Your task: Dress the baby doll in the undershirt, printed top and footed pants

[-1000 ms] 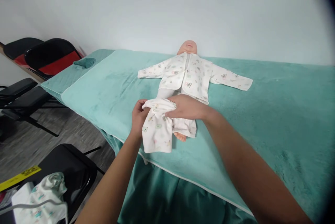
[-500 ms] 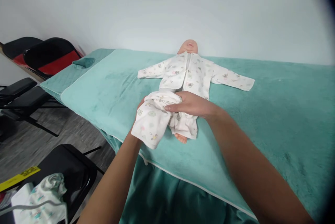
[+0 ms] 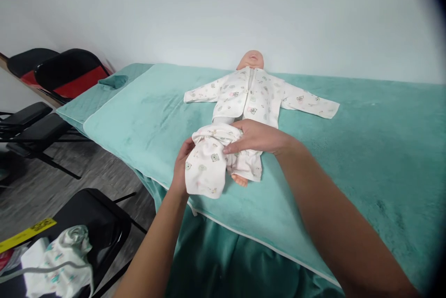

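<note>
A baby doll (image 3: 251, 60) lies on its back on a teal-covered table (image 3: 365, 149), dressed in a white printed jacket (image 3: 258, 96) with sleeves spread out. White printed baby trousers (image 3: 209, 161) are bunched around its legs, and one bare foot (image 3: 239, 180) pokes out below. My left hand (image 3: 181, 163) grips the left side of the trousers' waistband, its fingers mostly hidden by the cloth. My right hand (image 3: 256, 136) pinches the waistband at the doll's hip.
Black folding chairs with red seats (image 3: 66, 75) stand at the far left. A black chair (image 3: 94, 228) at lower left holds a crumpled printed cloth (image 3: 61, 261). A small teal cloth (image 3: 113, 82) lies on the table's far left corner. A white wall rises behind.
The loose trouser leg swung out to the left, then dropped back down. Both hands kept hold of the waistband and shifted slightly up towards the doll's waist.
</note>
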Demonstrator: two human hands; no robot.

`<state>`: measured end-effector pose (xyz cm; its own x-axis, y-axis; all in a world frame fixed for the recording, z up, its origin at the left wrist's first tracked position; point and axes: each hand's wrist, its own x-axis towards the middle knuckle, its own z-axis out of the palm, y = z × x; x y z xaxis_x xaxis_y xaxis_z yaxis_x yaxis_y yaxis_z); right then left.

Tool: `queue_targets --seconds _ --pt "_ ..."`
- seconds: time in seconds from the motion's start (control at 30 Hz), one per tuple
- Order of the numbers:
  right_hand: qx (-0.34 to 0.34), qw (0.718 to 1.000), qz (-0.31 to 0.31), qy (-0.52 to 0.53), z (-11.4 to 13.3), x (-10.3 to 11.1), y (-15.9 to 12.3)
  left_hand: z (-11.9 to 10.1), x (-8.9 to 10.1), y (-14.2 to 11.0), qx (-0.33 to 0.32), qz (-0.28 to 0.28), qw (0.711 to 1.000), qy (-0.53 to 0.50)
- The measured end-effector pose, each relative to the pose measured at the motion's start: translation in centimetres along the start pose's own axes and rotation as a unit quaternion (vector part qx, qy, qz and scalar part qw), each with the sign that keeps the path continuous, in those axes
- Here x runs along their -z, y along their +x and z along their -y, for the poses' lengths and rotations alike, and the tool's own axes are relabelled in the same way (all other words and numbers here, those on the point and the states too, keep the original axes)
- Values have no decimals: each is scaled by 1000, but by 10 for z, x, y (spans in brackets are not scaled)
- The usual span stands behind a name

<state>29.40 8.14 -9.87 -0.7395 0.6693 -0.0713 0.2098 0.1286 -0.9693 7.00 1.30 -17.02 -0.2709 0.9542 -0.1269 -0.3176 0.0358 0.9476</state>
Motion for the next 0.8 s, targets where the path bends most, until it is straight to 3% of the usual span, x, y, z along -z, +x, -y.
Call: queue_targets --seconds 0.13,0.37,0.57,0.8 --pt "-35 997 24 -71 3 0 0 -3 0 -33 46 -10 999 -3" --pt "-14 988 50 -143 2 5 -2 0 -3 -76 147 -15 989 -19" --pt "-41 983 69 -167 5 0 -3 6 -20 -82 218 -49 969 -107" --pt "-70 975 68 -198 5 -7 0 4 -26 -68 183 -35 979 -87"
